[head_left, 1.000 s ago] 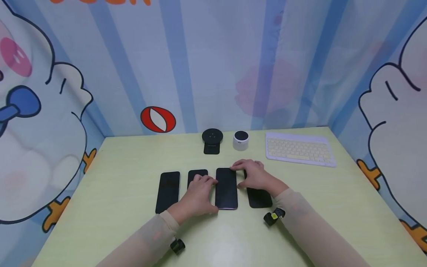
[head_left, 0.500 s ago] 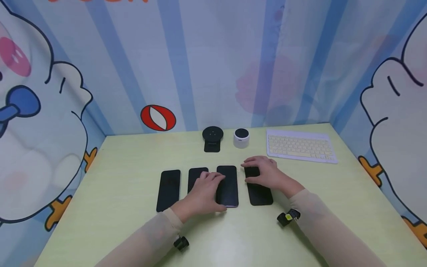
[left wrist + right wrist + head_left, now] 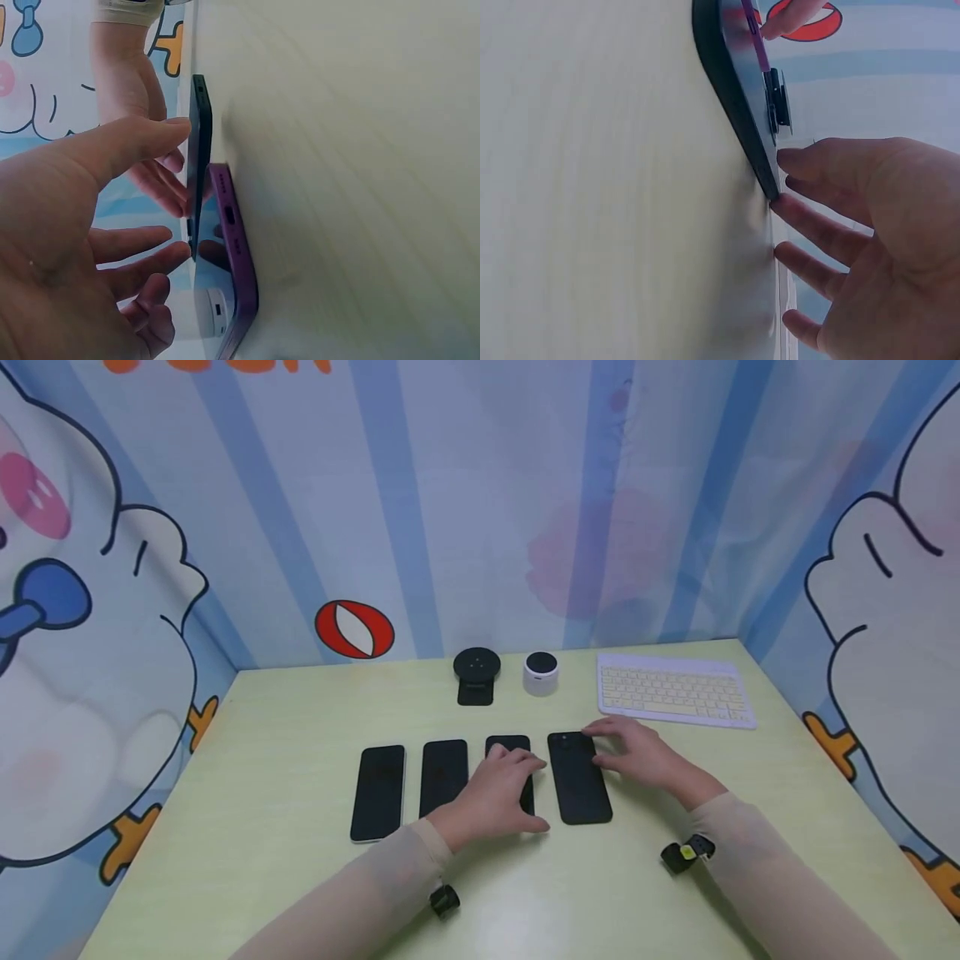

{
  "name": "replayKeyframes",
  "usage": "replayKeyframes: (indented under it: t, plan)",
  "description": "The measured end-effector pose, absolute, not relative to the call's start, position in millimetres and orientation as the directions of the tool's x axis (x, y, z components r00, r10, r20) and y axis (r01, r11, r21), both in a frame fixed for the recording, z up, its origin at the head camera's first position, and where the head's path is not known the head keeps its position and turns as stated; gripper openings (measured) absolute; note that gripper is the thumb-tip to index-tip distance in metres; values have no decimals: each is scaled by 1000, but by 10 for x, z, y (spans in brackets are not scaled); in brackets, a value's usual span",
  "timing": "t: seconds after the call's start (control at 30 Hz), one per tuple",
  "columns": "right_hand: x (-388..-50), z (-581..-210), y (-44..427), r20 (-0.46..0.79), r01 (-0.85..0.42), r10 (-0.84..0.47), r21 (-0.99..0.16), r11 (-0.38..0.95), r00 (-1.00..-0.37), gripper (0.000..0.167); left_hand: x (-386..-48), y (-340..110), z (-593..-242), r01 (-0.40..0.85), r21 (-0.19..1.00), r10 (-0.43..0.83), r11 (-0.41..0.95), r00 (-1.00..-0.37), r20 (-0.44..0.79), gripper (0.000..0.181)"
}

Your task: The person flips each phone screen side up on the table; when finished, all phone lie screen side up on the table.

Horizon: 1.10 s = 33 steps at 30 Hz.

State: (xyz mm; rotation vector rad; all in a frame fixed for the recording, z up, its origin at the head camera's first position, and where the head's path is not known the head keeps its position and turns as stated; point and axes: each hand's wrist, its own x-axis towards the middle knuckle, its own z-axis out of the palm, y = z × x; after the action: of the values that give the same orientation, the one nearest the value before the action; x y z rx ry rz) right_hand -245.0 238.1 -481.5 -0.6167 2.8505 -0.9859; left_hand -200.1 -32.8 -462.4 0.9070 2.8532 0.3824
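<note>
Several phones lie in a row on the table in the head view. My left hand point(image 3: 491, 797) hovers across the phone with a purple edge point(image 3: 238, 262), hiding much of it. Its thumb and fingers are spread and reach toward the left side of the black rightmost phone point(image 3: 581, 781), which shows a camera bump at its top. At that phone's upper right edge is my right hand point(image 3: 637, 756), fingers apart and loosely bent, with fingertips close to the corner. Whether they touch it is hard to tell. Further left lie a second dark phone point(image 3: 444, 772) and a leftmost phone point(image 3: 378, 793).
Behind the phones stand a black round-topped stand point(image 3: 476, 667) and a small white cylinder with a dark top point(image 3: 541, 674). A lilac keyboard point(image 3: 677, 689) lies at the back right of the pale table point(image 3: 262, 760). Printed cloth walls enclose the table's back and sides.
My left hand has shifted right, from beside the purple-edged phone to above it. My right hand has moved from the rightmost phone's left side to its right edge. The phones appear to stay put.
</note>
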Motion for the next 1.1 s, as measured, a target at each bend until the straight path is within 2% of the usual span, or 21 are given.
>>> replayKeyframes:
  t: [0.17,0.43,0.7,1.1]
  plan:
    - [-2480,-4824,2436,95,-400,-440,-616,679,-893,41,-2050,-235,-4651,563,265,593,783,-804,-41,81]
    - [-2492,-4871,2482,115,-475,-511,-583,659,-852,53,-2079,-159,-4731,559,258,588,788,-808,-45,81]
    - [-2452,-4858,2503,60,-387,-438,-586,712,-897,57,-2114,-78,-4737,545,242,569,802,-821,-36,84]
    - [-2413,-4827,2482,58,-339,-391,-624,704,-919,62,-2100,-42,-4688,521,240,546,819,-836,-50,83]
